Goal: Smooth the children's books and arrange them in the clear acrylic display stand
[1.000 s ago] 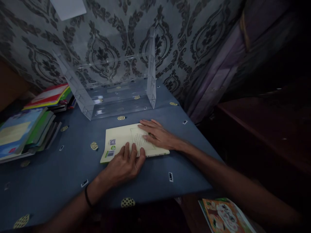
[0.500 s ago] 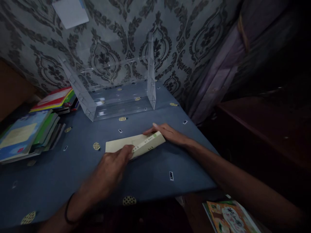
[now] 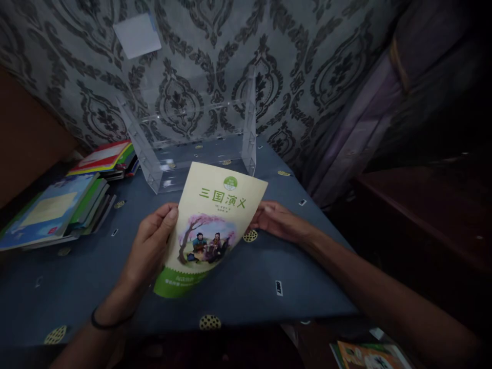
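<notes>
A thin cream book (image 3: 215, 215) with green lettering, a picture of figures under a pink tree and a green lower band is tilted up over the table, its cover facing me and slightly bowed. My left hand (image 3: 148, 243) grips its left edge, thumb on the front and the other fingers hidden behind. At the right edge is my right hand (image 3: 280, 221), its fingertips partly behind the cover and curled against the book. Behind the book stands a clear plastic rack (image 3: 151, 171) with slanted sides and several shelves.
Stacked books (image 3: 49, 210) lie on the left, with a second pile (image 3: 103, 158) behind them. The table has a blue patterned cloth (image 3: 307, 287). Below its front edge at right is an orange book (image 3: 369, 356). A curtain (image 3: 353, 123) hangs at right, beside the patterned wall (image 3: 215, 46).
The book has been raised from lying low, spine toward me, to an upright tilt with its front cover showing. My left hand has shifted to its left edge. The view has shifted slightly.
</notes>
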The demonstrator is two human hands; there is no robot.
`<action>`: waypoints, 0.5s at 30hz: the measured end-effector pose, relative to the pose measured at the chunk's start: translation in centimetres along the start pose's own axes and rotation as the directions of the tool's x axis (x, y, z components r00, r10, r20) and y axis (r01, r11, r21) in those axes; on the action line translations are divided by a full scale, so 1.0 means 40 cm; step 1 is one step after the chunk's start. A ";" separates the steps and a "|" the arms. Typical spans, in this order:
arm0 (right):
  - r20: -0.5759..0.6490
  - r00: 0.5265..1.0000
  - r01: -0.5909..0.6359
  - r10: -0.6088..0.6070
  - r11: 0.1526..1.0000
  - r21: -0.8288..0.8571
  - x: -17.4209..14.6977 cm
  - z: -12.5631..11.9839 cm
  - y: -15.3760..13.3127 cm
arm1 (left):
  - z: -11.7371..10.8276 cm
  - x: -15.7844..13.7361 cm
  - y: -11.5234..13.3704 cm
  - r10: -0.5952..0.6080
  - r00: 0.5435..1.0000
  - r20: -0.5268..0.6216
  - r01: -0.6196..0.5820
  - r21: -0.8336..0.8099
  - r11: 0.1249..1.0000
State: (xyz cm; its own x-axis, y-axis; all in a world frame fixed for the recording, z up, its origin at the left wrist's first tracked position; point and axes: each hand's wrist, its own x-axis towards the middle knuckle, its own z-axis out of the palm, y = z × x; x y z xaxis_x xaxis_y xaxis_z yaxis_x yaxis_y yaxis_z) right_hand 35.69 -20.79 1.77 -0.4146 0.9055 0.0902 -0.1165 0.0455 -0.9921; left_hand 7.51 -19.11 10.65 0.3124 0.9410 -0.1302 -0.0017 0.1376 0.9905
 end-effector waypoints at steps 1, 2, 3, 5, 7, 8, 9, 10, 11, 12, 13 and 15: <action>0.021 1.000 -0.002 0.001 1.000 0.025 -0.004 0.004 0.001 | 0.004 0.004 -0.008 0.000 1.000 -0.025 -0.001 -0.054 0.999; 0.035 0.999 -0.012 0.010 0.997 0.071 -0.008 0.007 0.003 | 0.009 0.008 -0.019 -0.001 0.999 -0.051 -0.004 -0.104 0.995; 0.038 0.999 -0.028 0.023 0.991 0.130 -0.012 0.011 0.003 | 0.013 0.012 -0.033 -0.008 0.997 -0.074 -0.003 -0.151 0.988; 0.015 0.998 -0.057 0.055 0.967 0.247 -0.015 0.017 0.002 | 0.019 0.021 -0.070 -0.049 0.993 -0.108 0.023 -0.231 0.973; -0.021 0.996 -0.081 0.092 0.946 0.314 -0.012 0.021 -0.003 | 0.022 0.028 -0.115 -0.111 0.986 -0.121 0.074 -0.271 0.960; -0.030 0.993 -0.101 0.117 0.939 0.330 -0.009 0.022 -0.007 | 0.022 0.031 -0.138 -0.132 0.983 -0.129 0.092 -0.278 0.956; -0.037 0.989 -0.124 0.145 0.932 0.339 -0.005 0.023 -0.009 | 0.022 0.034 -0.158 -0.144 0.980 -0.138 0.102 -0.277 0.955; -0.048 0.984 -0.147 0.174 0.928 0.343 -0.001 0.023 -0.011 | 0.021 0.036 -0.176 -0.150 0.978 -0.146 0.106 -0.271 0.957; -0.072 0.979 -0.158 0.193 0.927 0.341 0.004 0.023 -0.011 | 0.019 0.039 -0.190 -0.152 0.977 -0.148 0.110 -0.260 0.959; -0.106 0.973 -0.159 0.204 0.931 0.329 0.009 0.023 -0.009 | 0.015 0.041 -0.200 -0.153 0.978 -0.141 0.116 -0.241 0.964; -0.148 0.968 -0.151 0.203 0.941 0.304 0.013 0.022 -0.006 | 0.010 0.043 -0.205 -0.156 0.980 -0.126 0.127 -0.212 0.969; -0.219 0.959 -0.131 0.181 0.965 0.227 0.020 0.020 0.002 | -0.004 0.049 -0.205 -0.157 0.985 -0.070 0.149 -0.112 0.983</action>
State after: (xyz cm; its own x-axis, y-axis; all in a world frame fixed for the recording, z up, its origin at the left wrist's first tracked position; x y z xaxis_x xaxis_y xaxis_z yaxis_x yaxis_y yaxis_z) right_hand 34.61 -20.40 1.82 -0.2205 0.9689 -0.1123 -0.2628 -0.1699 -0.9498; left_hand 7.97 -18.36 2.26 0.2413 0.9271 -0.2869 -0.0616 0.3097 0.9488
